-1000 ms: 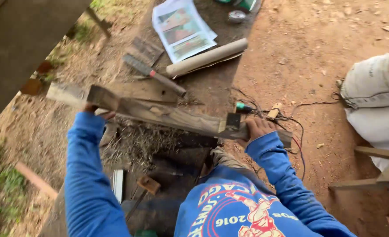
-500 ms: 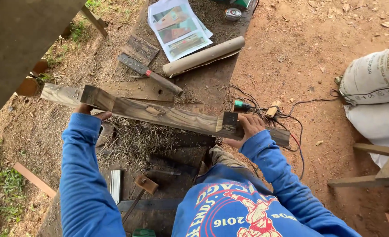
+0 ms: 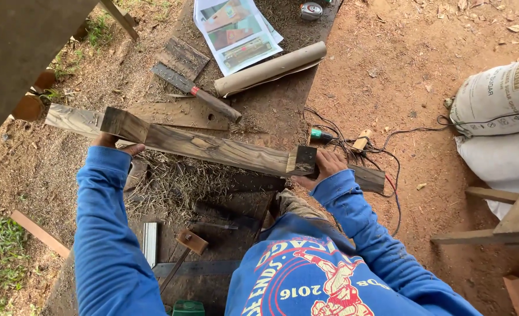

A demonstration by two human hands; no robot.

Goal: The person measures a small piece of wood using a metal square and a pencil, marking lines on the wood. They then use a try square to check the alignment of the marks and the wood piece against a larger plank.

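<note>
I hold a long dark square wooden beam (image 3: 212,149) level in front of me, above a dark workboard (image 3: 271,111). My left hand (image 3: 116,143) grips it from below near its left end. My right hand (image 3: 324,167) clasps its right end, fingers wrapped over the cut face. A longer weathered plank (image 3: 72,119) lies behind the beam, its far end (image 3: 367,178) showing past my right hand. Both arms are in blue sleeves.
A machete with a wooden handle (image 3: 198,93), a rolled brown paper (image 3: 271,69), printed sheets (image 3: 236,32) and a tape measure (image 3: 311,10) lie on the board. Tangled cables (image 3: 376,149) run right. White sacks (image 3: 499,111) and timber pieces (image 3: 505,225) stand at the right. A mallet (image 3: 190,241) lies near my knees.
The beam has shifted a little up and left in view along with both hands; the grip at each end is the same.
</note>
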